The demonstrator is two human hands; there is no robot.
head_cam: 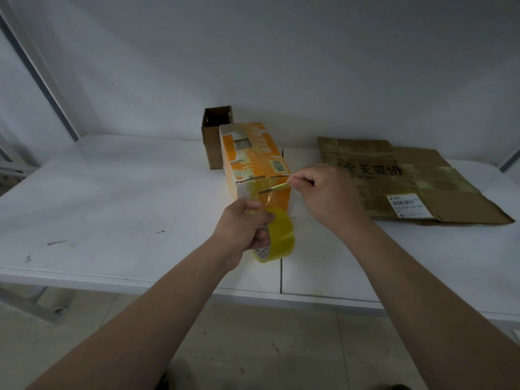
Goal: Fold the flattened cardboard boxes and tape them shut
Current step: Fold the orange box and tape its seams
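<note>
Nearest the camera, two bare forearms reach out over the front edge of the white table (112, 206), and the left hand (242, 226) is curled round a roll of yellow tape (280, 237), fingers hooked through its core, holding it up just in front of the orange box (253, 159). A short strip of tape (266, 199) runs from the roll up onto the near end of that box, where it looks stuck down over the closed flaps. Just beyond and to the right, the right hand (323, 190) is closed in a pinch on a slim yellowish cutter (274, 188), its metal tip pointing left and meeting the strip right beside the box's near end. The orange box lies lengthwise on the table, running away from the camera, patches of old tape and torn print on its top. Touching its far end, or very nearly, stands a small brown box (213, 136), upright with its top open. Off to the right, well apart from both, a flattened cardboard box (408, 178) lies flat on the table with a white shipping label (409, 205) near its front edge, and a plain pale wall rises behind it all
</note>
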